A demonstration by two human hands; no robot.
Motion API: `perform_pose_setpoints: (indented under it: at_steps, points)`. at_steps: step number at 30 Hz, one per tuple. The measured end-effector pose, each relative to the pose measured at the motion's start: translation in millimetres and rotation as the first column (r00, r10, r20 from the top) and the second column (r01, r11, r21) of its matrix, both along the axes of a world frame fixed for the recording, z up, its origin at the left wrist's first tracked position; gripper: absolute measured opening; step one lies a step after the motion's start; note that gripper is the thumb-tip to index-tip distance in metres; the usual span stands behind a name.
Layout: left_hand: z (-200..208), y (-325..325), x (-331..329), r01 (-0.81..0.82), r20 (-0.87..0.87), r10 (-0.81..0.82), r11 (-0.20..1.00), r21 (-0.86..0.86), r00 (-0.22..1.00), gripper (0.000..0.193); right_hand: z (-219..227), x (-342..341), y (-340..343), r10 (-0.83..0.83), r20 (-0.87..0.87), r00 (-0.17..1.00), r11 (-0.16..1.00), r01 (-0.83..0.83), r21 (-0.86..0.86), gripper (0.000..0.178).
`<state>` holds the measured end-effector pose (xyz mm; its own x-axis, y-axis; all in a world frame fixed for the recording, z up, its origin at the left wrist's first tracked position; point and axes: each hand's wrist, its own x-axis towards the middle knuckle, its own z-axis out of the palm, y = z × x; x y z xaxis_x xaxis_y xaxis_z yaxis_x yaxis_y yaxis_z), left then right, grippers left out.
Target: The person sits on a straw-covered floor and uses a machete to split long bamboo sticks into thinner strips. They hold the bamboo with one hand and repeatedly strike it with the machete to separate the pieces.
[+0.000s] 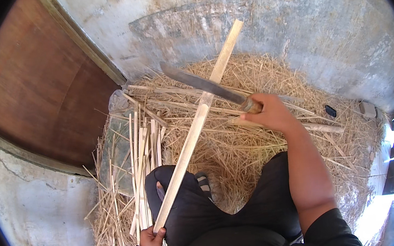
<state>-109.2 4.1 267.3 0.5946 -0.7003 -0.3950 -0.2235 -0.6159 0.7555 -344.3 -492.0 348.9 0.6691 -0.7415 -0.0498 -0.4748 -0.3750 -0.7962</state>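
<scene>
Before us, the left hand (152,241) clasps the lower end of a long wooden strip (193,135) slanting above straw (233,167), while the right hand (273,112) clenches a knife (225,93), its blade crossing the strip.

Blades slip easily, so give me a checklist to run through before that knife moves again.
1. Right hand closed around the handle of the large knife: ok.
2. Left hand gripping the near end of the pale strip, well away from the blade: ok.
3. Blade in contact with the strip: cannot tell; it crosses the strip in this view, but any gap is hidden.
4. Strip clear of the body: not ok; its lower part passes over the left thigh.
5. Ground free of loose material: not ok; straw is spread around.
6. Blade's sharpness: cannot tell.
</scene>
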Motion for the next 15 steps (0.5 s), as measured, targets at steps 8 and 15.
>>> perform_pose_setpoints:
  at_steps: [8,15]
  points:
    - [-8,5,4,0.013,0.009,-0.013,1.000,0.013,1.000,0.047,-11,8,-2,-0.070,-0.063,0.996,0.996,0.066,-0.064,0.040]
    - [-9,5,4,0.021,0.045,-0.022,0.999,0.027,0.999,0.050,-16,7,-12,-0.062,-0.090,0.994,0.991,0.072,0.110,0.037]
